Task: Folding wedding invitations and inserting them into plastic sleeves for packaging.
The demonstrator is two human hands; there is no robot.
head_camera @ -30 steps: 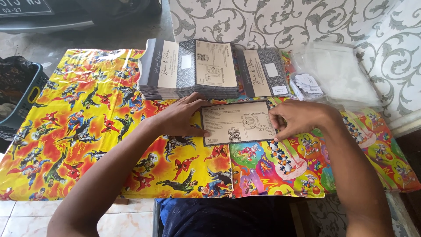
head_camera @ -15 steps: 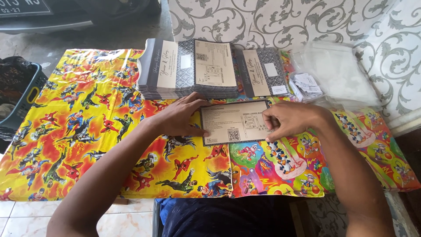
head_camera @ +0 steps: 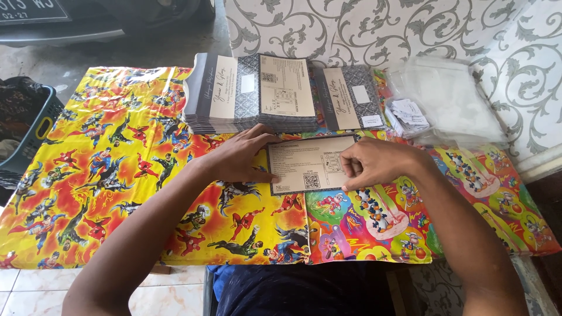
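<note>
Item: one flat cream-coloured paper card with a dark patterned border (head_camera: 308, 164), printed side up, lying on the worktop directly between your two hands. It sits level and square to you.

Your left hand (head_camera: 242, 159) lies flat, palm down, with its fingertips pressing the card's left edge; it grips nothing, it only pins the card. Your right hand (head_camera: 374, 162) rests on the card's right part, fingers curled loosely over it and thumb at the lower right corner, likewise pressing rather than clasping.

Under both hands: a glossy plastic tablecloth printed with cartoon heroes on yellow and orange (head_camera: 111, 175), which turns to a many-coloured cartoon print beneath your right hand.

Just beyond your left hand's fingertips: a thick stack of grey-and-cream folded cards (head_camera: 252, 96), the top one opened out, its near edge just beside the card you hold down. Beyond your right hand: a smaller pile of the same grey patterned cards (head_camera: 351, 96), closed. Farther right of that hand: a heap of clear plastic sleeves (head_camera: 451, 99) with a few small white paper labels (head_camera: 407, 112) at its left edge.

Well to the left of your left hand, off the worktop: a dark blue plastic basket (head_camera: 26, 131). Behind the worktop: a white wall with grey scroll pattern (head_camera: 374, 29).
</note>
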